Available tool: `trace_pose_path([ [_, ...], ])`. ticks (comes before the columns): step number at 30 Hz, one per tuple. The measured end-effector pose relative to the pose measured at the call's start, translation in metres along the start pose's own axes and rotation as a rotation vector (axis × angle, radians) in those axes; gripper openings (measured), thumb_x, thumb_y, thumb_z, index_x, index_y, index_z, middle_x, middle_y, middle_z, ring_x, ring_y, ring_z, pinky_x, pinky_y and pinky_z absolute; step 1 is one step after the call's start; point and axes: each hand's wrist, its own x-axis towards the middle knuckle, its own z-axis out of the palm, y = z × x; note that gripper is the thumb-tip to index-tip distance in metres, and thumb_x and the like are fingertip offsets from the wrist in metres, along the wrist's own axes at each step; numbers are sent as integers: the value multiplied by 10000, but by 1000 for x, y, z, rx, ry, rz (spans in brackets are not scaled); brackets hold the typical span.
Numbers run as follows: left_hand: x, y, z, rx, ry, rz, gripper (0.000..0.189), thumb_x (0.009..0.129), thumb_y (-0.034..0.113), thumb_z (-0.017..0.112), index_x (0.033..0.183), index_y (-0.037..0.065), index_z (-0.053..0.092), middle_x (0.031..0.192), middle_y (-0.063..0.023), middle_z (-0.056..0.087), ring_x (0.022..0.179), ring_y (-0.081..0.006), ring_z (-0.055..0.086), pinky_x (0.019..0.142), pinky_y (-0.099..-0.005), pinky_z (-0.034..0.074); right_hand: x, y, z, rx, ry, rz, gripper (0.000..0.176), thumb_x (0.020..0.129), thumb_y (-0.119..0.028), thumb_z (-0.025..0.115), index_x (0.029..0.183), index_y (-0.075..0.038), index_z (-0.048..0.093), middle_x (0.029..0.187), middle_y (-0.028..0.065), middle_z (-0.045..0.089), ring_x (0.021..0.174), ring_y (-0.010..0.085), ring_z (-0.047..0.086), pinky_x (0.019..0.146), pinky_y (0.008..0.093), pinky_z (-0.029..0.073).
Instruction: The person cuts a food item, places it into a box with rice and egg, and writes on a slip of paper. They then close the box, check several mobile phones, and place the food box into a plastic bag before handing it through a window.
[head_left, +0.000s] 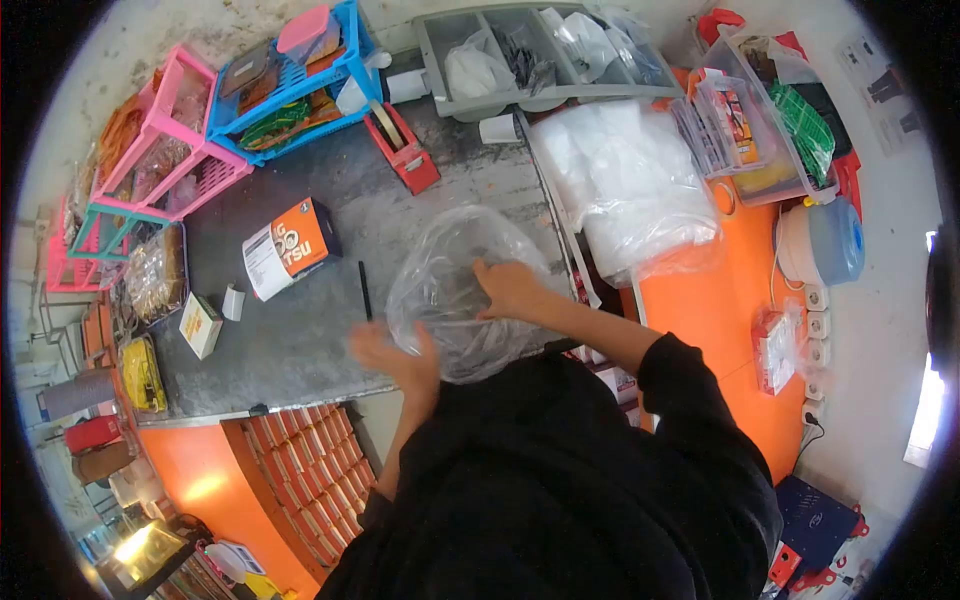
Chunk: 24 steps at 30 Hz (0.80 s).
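Note:
A clear plastic bag lies spread and crumpled on the dark grey worktop in front of me. My right hand is on the bag, its fingers bent and closed on the thin film. At the bag's near left edge is my left hand, somewhat blurred, with thumb and fingers apart and nothing visible between them. Just beyond it lies a thin black stick-like item. Further left stands an orange, black and white box.
A red tape dispenser stands behind the bag. Grey divided tray and blue basket line the back. To the right lies a stack of white plastic bags. Small white box and yellow packet sit at left.

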Motion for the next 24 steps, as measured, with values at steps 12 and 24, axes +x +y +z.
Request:
trace_pose_path([
  [12,44,30,54,321,-1486,462,1086,567,292,828,1424,209,166,1380,-189,309,1241,-404,359,894,-546,413,-14,84,10,131,-81,-273,748,656,-187,767,1263,50,399,1195,253,510,1102,316,516,899,367,430],
  [24,22,48,17,-187,-1183,104,507,710,-85,517,1196,59,518,1340,-218,391,1256,-371,369,1023,-461,315,195,360,-274,-520,1160,391,217,703,-159,696,910,-98,677,936,109,599,921,261,561,765,378,443],
])
